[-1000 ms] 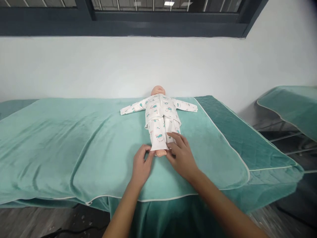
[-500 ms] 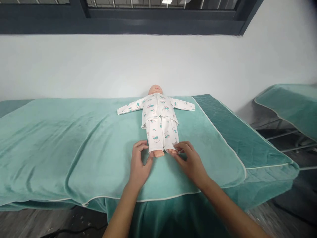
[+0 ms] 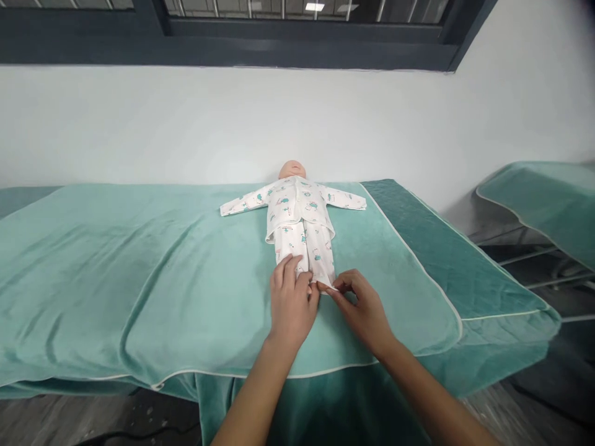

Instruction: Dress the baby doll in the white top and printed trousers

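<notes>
The fingers of your right hand are pinched on the outer hem of the printed trousers, on the leg nearer the right edge of the bed. Your left hand has thumb and forefinger close together at the inner side of that cuff; whether they clamp cloth cannot be told. Its other fingers lie over the second leg. The doll lies face up, arms spread, in a matching jacket, feet toward the bed's near edge, head at the far edge by the wall. Beneath it spreads a white-edged green blanket.
</notes>
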`<state>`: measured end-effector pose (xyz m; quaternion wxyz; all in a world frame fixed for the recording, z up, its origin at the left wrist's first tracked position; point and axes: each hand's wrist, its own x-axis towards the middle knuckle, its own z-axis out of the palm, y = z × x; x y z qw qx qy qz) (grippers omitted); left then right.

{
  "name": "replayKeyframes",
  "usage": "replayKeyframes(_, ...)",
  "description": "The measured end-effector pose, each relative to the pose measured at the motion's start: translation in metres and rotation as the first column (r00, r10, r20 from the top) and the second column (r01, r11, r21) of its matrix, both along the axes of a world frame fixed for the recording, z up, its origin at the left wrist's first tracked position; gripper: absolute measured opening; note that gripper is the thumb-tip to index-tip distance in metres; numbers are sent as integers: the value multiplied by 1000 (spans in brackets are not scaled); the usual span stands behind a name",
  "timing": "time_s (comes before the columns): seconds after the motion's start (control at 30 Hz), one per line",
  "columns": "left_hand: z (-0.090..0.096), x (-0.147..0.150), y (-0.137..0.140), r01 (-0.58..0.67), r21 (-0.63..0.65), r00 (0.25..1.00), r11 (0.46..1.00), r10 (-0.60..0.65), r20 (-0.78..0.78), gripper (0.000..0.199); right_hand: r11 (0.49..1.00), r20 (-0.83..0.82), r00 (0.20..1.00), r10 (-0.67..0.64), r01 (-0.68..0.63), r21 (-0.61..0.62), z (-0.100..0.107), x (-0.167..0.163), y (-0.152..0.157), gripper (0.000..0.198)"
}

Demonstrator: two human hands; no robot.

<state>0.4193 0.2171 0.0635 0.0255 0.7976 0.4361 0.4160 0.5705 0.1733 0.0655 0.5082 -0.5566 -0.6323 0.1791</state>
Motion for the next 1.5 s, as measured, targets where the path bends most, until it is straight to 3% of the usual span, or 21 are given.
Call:
replayKeyframes(0.2, -6, -8, -4, 111, 76, 988, 991, -118, 96, 13, 994, -70, 996, -52, 45, -97, -10, 0, -1, 23)
replayKeyframes(0.5, -14, -16, -12, -2, 108, 982, 994, -19, 190, 23, 982, -151, 987, -52, 23, -186, -14, 6, -1, 25)
replayKeyframes(0.7, -13, -19, -13, 21, 133, 970, 991, -52, 236, 23, 983, -118, 990, -77, 57, -172, -16, 4, -1, 27)
replayKeyframes(0.8, -15, -18, -13, -27, 119, 971, 993, -2, 238, 26, 984, -108, 991, -81, 62, -165, -17, 4, -1, 25)
replayKeyframes(1.0, -16, -16, -11, -169, -16, 971, 985, 170, 167, 24, 982, -113, 991, -75, 54, -179, -20, 5, -2, 25)
replayKeyframes(1.3, -6, -18, -1, -72, -12, 981, 997, 73, 179, 17, 985, -99, 992, -73, 56, -166, -19, 3, -2, 21)
replayKeyframes(1.5, -4, -17, 3, -51, 67, 995, 996, 57, -87, 7, 987, -103, 993, -54, 37, -159, -23, 5, -1, 18)
